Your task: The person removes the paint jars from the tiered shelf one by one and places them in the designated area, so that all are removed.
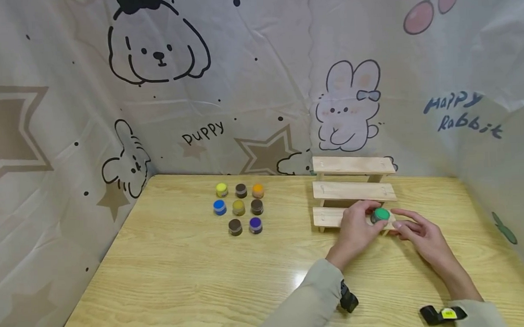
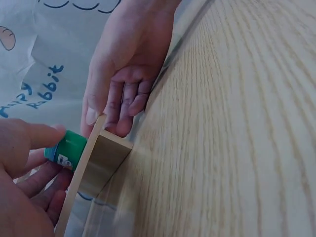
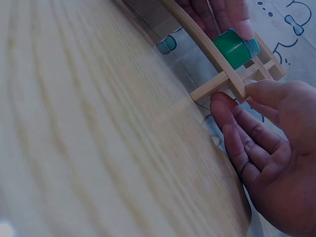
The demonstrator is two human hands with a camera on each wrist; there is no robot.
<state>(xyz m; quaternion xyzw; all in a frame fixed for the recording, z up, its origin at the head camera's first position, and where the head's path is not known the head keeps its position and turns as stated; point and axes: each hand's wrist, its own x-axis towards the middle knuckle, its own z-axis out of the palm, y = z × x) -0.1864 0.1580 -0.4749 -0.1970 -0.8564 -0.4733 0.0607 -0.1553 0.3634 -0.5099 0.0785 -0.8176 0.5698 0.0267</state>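
A small green paint jar (image 1: 381, 215) stands at the right part of the bottom step of a three-tier wooden display stand (image 1: 329, 216). My left hand (image 1: 357, 227) pinches the jar between thumb and fingers, with its base close on the board. In the left wrist view the green jar (image 2: 72, 149) shows part of a white label. At the right end of that same step, my right hand (image 1: 425, 237) grips the board's end between thumb and forefinger. Its other fingers curl loosely below, as the right wrist view shows for the right hand (image 3: 276, 143).
Several small jars stand grouped on the wooden table (image 1: 184, 281) left of the stand, among them a yellow jar (image 1: 221, 190), an orange jar (image 1: 257, 190), a blue jar (image 1: 219, 207) and a purple jar (image 1: 255, 225). A printed curtain (image 1: 259, 86) hangs behind the table.
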